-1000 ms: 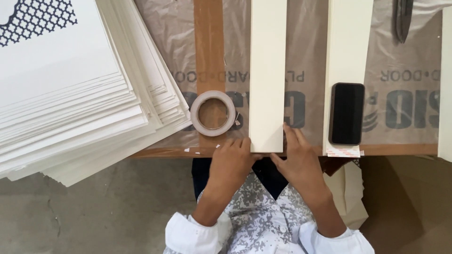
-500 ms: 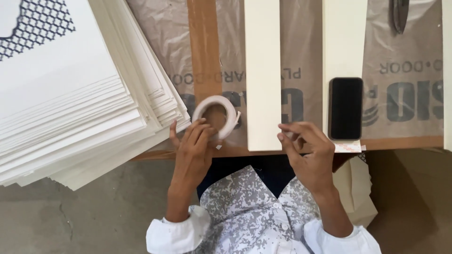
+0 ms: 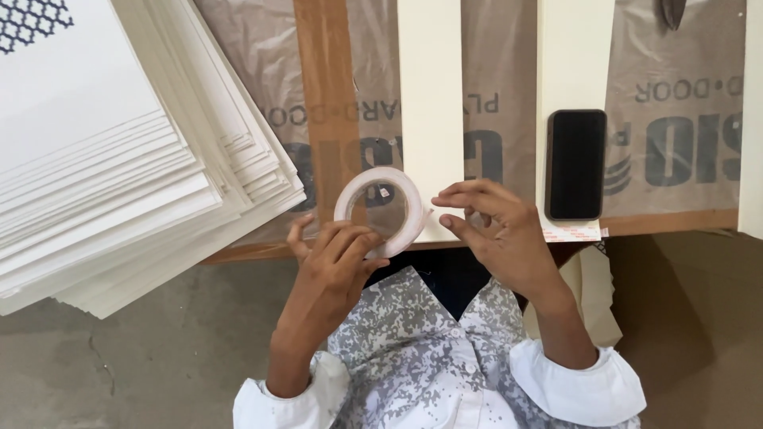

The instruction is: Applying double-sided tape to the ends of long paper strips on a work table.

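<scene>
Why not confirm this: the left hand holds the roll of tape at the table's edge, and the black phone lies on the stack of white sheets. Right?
Not quite. The left hand does hold the roll of tape at the table's edge, but the head view shows the black phone lying on a cream strip, away from the stack of white sheets.

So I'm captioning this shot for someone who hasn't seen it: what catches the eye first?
The left hand lifts a roll of tape at the table's near edge, the right hand picking at its rim. A big fanned stack of white sheets fills the left side. A black phone lies on a cream strip to the right.
</scene>
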